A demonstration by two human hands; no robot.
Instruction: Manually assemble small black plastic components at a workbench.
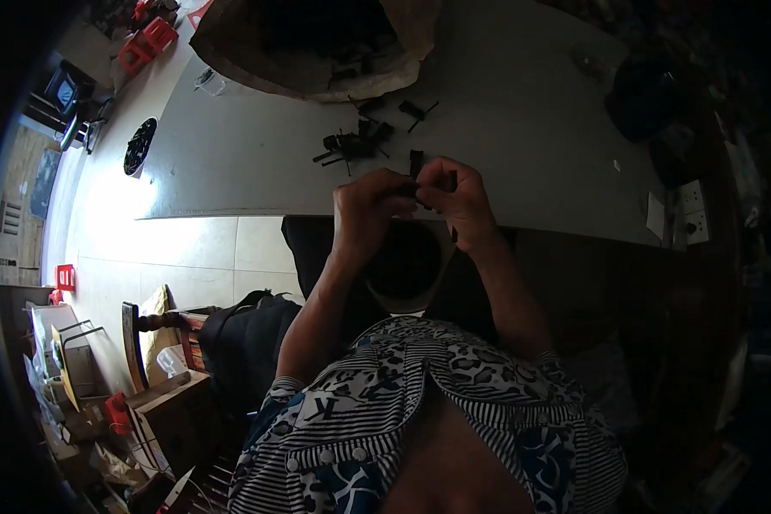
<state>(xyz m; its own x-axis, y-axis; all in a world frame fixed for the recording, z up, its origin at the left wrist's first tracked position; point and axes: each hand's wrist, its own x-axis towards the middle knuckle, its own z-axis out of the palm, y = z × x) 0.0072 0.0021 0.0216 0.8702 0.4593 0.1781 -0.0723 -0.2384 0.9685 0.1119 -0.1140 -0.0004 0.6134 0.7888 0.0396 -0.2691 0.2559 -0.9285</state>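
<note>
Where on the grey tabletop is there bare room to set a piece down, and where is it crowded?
Bare: the wide right stretch of the table, between the right hand and the dark bag; also the left strip near the round black disc. Crowded: the small black parts ahead of the left hand, below the brown sack.

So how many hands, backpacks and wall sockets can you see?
Hands: 2, the left hand and right hand, pinching a small black part together
Black backpack: 1
White wall sockets: 2
Total: 5
</note>
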